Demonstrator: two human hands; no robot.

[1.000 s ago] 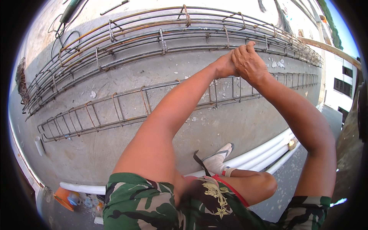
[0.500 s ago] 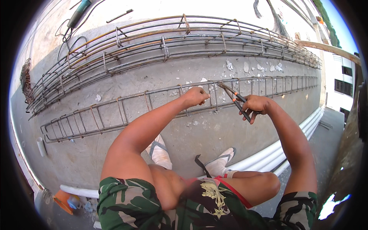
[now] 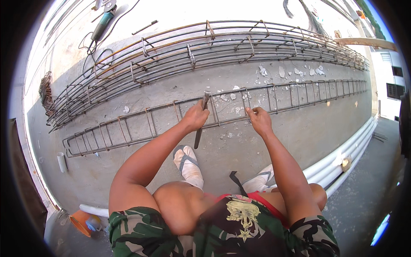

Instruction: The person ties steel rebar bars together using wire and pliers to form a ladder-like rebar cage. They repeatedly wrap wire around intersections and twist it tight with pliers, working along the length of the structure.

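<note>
My left hand (image 3: 196, 116) is wrapped round a pair of steel pincers (image 3: 198, 138). They show edge-on and upright, the metal head above my fist by the top bar and the dark handles hanging below. A long flat rebar cage (image 3: 274, 98) with crosswise stirrups lies on the concrete in front of me. My right hand (image 3: 260, 121) is at the cage beside a stirrup, thumb and fingertips pinched together. Whatever is between those fingertips is too small to tell.
Several assembled rebar cages (image 3: 171, 51) lie beyond. An angle grinder (image 3: 102, 25) with its cord sits at far left, near a wire bundle (image 3: 46, 92). White pipes (image 3: 338, 158) run along the right. Plaster chips (image 3: 281, 72) litter the floor; an orange bucket (image 3: 80, 222) lies lower left.
The pincers, held open in my right hand before, now appear in my left. My left hand has moved slightly left, and my right has come left to the cage. The view has shifted.
</note>
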